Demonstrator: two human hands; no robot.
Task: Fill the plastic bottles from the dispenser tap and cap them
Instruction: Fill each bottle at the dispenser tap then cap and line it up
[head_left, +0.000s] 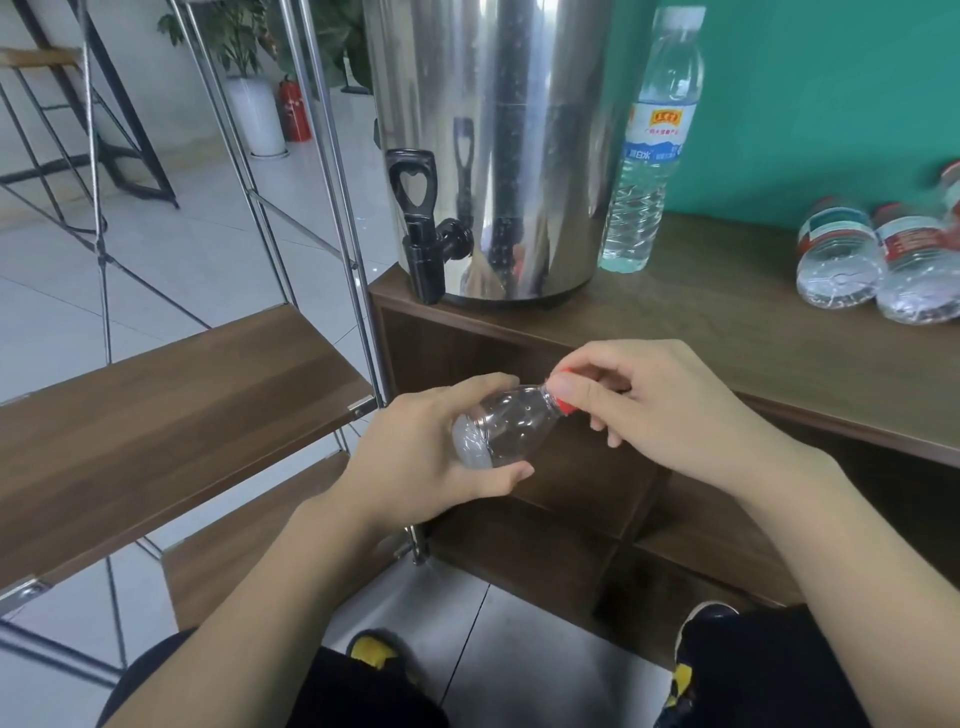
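step: uncapping, likely | left hand (415, 452) grips clear empty plastic bottle (506, 423) | right hand (654, 410) pinches red screw cap (563, 400) | next: 1 twist off, then to black dispenser tap (423, 234)

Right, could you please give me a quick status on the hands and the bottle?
Left hand grips empty bottle, held tilted. Right hand pinches red cap. Tap unobstructed, nothing under it.

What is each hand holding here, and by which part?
The left hand grips a clear plastic bottle around its body. The right hand pinches the bottle's red cap at the neck end.
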